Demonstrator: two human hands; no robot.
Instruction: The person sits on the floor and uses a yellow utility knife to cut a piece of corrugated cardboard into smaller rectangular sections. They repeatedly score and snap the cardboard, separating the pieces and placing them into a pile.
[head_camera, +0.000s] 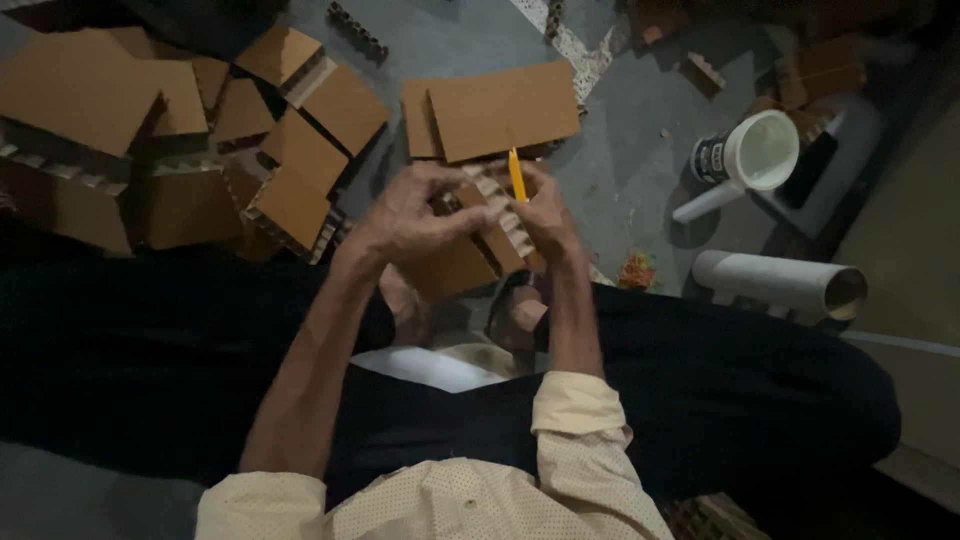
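My left hand (415, 215) and my right hand (548, 212) meet over a folded piece of honeycomb cardboard (470, 262) held above my feet. The left hand grips its upper left part with fingers curled over the edge. In the right hand a thin yellow stick (516, 172) points up, while the same hand also steadies the cardboard's right side. I sit on the floor with dark trousers and sandals (512, 312) below the piece.
A heap of brown cardboard pieces (250, 150) lies at the left, and a flat folded one (495, 110) just beyond my hands. At the right stand a white tub (755, 150) and a white roll (780, 283). A small pile of coloured rubber bands (636, 270) lies nearby.
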